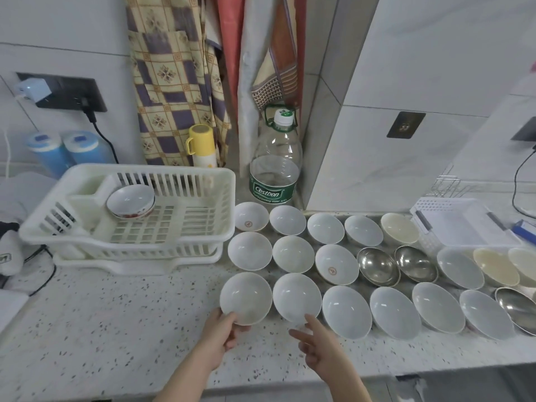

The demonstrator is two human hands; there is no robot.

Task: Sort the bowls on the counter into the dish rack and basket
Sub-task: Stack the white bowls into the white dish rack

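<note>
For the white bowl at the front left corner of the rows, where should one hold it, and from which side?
Pinch the near rim of the front-left white bowl, coming from the counter's front edge, as the left hand does. It sits upright and other bowls crowd its right and back; the near side is free.

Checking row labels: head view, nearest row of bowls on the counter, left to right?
White bowl held by the left hand → white bowl by the right hand's fingers → white bowl → white bowl → white bowl → white bowl → steel bowl, cut off at the frame edge.

A large water bottle [274, 161] and yellow flask [201, 146] stand before hanging cloths [171, 79].
</note>
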